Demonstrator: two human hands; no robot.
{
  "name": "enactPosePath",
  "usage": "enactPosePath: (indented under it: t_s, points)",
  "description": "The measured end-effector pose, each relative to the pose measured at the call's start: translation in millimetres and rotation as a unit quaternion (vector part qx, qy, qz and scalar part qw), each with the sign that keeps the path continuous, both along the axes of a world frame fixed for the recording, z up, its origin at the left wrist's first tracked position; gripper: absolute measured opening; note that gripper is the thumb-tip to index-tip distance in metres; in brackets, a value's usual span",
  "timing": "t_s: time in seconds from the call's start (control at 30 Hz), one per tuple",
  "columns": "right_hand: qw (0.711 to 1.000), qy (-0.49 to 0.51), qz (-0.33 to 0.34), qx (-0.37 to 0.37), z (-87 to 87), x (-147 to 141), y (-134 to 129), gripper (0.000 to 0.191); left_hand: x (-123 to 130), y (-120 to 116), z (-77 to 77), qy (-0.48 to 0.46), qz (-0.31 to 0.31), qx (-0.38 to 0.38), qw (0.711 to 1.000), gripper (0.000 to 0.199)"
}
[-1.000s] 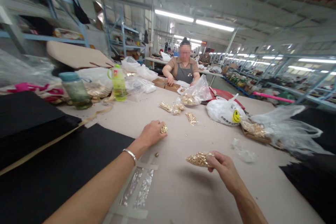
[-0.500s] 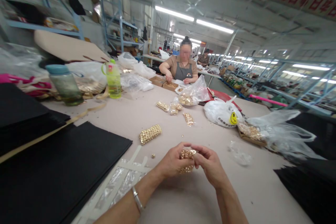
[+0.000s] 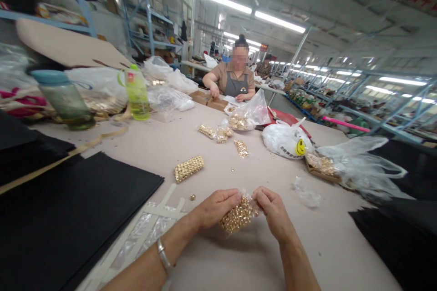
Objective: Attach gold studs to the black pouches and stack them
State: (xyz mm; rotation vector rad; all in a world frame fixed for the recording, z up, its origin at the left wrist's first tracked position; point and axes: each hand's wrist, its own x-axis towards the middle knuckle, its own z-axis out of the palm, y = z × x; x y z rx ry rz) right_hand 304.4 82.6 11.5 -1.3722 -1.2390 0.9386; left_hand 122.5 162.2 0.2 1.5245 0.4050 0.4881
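Note:
Between my two hands is a clear plastic bag of gold beads [image 3: 238, 215], held above the table [image 3: 218, 254]. My left hand [image 3: 218, 207], with a silver bangle at the wrist, pinches the bag's upper left side. At its upper right corner, my right hand [image 3: 271, 204] grips the plastic with closed fingers. Beyond my left hand lies a gold bead-covered roll [image 3: 189, 168]. A single round gold piece [image 3: 193, 197] sits close to that hand, and a tiny one [image 3: 232, 170] rests farther out.
Black sheets [image 3: 112, 200] are stacked at left, more black sheets [image 3: 392, 232] at right. Crumpled clear plastic [image 3: 307, 192] lies right of my hands. Farther off are small bead packets [image 3: 241, 148], a white bag [image 3: 283, 138], a green bottle [image 3: 138, 95] and a seated co-worker [image 3: 235, 79].
My hands have moved apart at the bag, and my right hand has shifted to its corner. More of the gold beads now show. The view has turned slightly.

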Motion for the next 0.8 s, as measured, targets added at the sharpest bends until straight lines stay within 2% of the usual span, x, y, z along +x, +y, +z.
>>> enactPosePath:
  t_s: [0.2, 0.37, 0.43, 0.57, 0.7, 0.8]
  points:
    - [0.985, -0.062, 0.131, -0.088, 2.6, -8.1, -3.7, 0.044, -6.6, -4.0, 6.0, 0.068, -0.063, 0.063, 0.994, 0.04]
    - [0.959, -0.089, 0.217, -0.158, -1.6, -11.4, -7.5, 0.05, -11.5, -2.7, 9.2, 0.127, -0.078, 0.116, 0.982, 0.039]
    - [0.966, -0.089, 0.199, -0.14, -4.0, -14.9, -7.9, 0.051, -12.9, -1.4, 10.2, 0.128, -0.075, 0.136, 0.98, 0.038]
    - [0.99, -0.047, 0.128, -0.045, -13.2, -23.3, -5.0, 0.049, -12.3, 0.0, 11.5, 0.101, -0.041, 0.173, 0.979, 0.037]
    - [0.997, 0.056, 0.062, 0.004, -30.3, -30.4, 3.4, 0.043, -4.5, -2.8, 6.9, 0.076, 0.023, 0.193, 0.978, 0.039]
    - [0.988, 0.149, -0.02, 0.02, -45.0, -37.6, 14.4, 0.04, 4.2, -6.0, -2.3, 0.07, 0.087, 0.199, 0.974, 0.039]
